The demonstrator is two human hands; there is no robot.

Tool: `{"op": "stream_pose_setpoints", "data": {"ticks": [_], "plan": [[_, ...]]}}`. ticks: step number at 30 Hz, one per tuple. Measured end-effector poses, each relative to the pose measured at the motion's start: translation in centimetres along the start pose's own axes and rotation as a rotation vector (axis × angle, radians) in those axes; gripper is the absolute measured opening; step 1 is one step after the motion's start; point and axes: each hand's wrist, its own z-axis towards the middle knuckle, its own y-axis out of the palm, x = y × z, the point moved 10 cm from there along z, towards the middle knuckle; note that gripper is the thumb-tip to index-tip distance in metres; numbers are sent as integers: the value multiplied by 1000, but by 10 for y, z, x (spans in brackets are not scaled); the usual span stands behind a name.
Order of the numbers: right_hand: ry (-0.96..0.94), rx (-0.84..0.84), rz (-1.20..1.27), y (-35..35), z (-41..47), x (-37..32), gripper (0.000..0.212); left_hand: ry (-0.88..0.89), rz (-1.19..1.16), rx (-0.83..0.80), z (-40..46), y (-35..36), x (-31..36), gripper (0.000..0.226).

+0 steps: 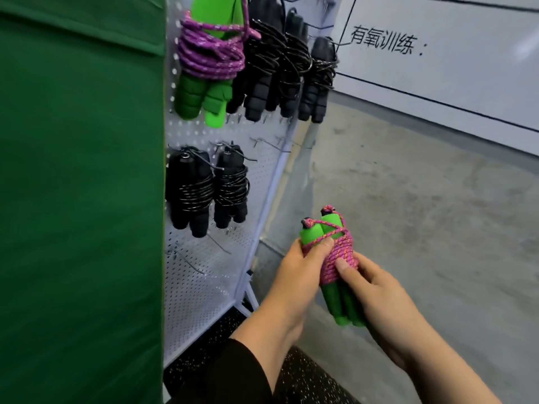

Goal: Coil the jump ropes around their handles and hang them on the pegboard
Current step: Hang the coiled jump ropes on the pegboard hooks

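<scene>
- Both hands grip one coiled jump rope (335,252) — green foam handles side by side, pink-purple cord wound round them — held in the air just off the pegboard's (210,287) lower right corner.
- Left hand (294,275): fingers curled round the upper coil, thumb pressed on the cord.
- Right hand (376,290): wrapped round the lower handles, thumb on the coil.
- Pegboard top row: matching green-and-purple rope (207,62), then black ropes (280,68); two black ropes (207,188) at the middle left.
</scene>
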Motion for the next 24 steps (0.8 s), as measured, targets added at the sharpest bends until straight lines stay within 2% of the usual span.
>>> {"op": "stream_pose_setpoints", "data": {"ticks": [3,6,8,10,14,20,24], "plan": [[55,7,103,5,8,13,32,12,30,-23,7,-1,1,37],[-35,218,-140,-12,15,10,37,21,69,54,10,-10,3,60],[-117,354,-314,-19,13,-3,46,29,63,69,8,-9,6,55],[-145,307,-376,-8,11,-5,56,12,39,25,5,-1,4,41],[-133,80,-400,20,8,-2,59,24,1,62,3,-7,8,38],[-77,-38,-103,15,11,-10,52,65,18,25,2,-10,21,26],[-39,-58,-57,11,19,-9,60,98,86,-16,4,-9,29,31]]}}
